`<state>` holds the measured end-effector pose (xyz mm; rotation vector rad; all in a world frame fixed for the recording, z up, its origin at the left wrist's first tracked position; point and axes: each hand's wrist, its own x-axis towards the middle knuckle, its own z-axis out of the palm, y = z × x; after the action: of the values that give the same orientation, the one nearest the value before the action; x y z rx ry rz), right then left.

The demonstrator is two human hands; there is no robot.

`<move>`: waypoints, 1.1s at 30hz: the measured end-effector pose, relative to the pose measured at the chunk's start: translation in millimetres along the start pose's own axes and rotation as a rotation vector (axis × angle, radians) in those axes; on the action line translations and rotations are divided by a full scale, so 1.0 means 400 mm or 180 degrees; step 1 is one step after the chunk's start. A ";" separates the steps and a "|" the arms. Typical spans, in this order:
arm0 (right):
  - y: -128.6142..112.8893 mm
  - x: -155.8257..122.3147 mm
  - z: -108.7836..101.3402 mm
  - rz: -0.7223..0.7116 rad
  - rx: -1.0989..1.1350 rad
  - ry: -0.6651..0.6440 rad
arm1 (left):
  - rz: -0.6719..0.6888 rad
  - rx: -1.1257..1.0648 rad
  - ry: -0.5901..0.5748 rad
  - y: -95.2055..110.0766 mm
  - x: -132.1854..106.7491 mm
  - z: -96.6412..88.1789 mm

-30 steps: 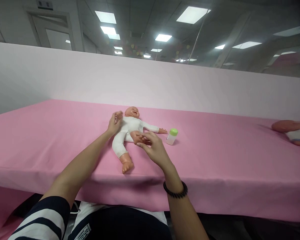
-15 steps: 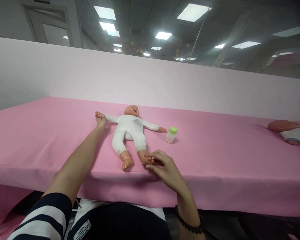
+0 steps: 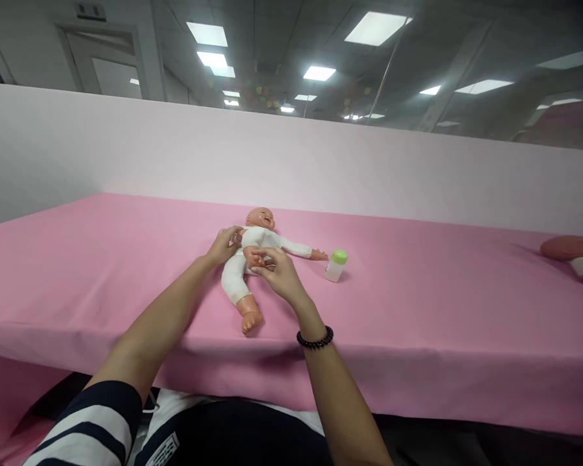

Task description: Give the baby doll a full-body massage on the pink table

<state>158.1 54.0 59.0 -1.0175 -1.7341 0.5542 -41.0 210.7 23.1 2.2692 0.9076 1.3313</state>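
Baby doll (image 3: 255, 249) across the pink table (image 3: 418, 304), head away

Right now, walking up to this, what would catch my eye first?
A baby doll in a white suit lies mid-table on the pink cloth, the left hand at its side and the right hand at its raised foot. A green-capped bottle stands just to its right.

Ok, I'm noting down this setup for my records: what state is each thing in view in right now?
Baby doll: on its back, white bodysuit on, one leg bent up, other lying straight.
Left hand: on the doll's upper body.
Right hand: holding the doll's raised foot.
Small bottle: upright, green cap on.
Second doll: lying down, partly out of view.
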 end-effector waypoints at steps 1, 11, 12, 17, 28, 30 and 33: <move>0.002 0.000 0.006 -0.0012 -0.0025 0.0033 | -0.0043 -0.0013 0.0033 -0.002 -0.003 -0.003; -0.037 -0.268 -0.132 0.0643 -0.0019 -0.0300 | -0.1759 -0.0486 0.1836 -0.138 -0.006 -0.070; -0.028 -0.291 -0.138 0.0765 0.0037 -0.0345 | -0.1892 -0.0514 0.1904 -0.146 -0.007 -0.073; -0.001 -0.303 -0.130 0.0865 0.0373 -0.0128 | -0.1786 -0.0589 0.1963 -0.111 0.002 -0.049; -0.010 -0.053 -0.034 0.0293 0.0515 0.0110 | 0.0208 0.0548 0.0087 0.034 -0.006 0.010; -0.014 -0.073 -0.041 0.0287 0.0410 0.0188 | 0.0011 0.0389 0.0301 0.024 -0.003 -0.001; -0.025 -0.156 -0.088 0.0373 0.0289 0.0121 | -0.0590 -0.0179 0.1022 -0.009 0.005 -0.019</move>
<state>195.4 -7.0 47.1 -1.0632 -1.6088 0.6780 -48.1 214.3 25.9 1.9072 1.1368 1.6388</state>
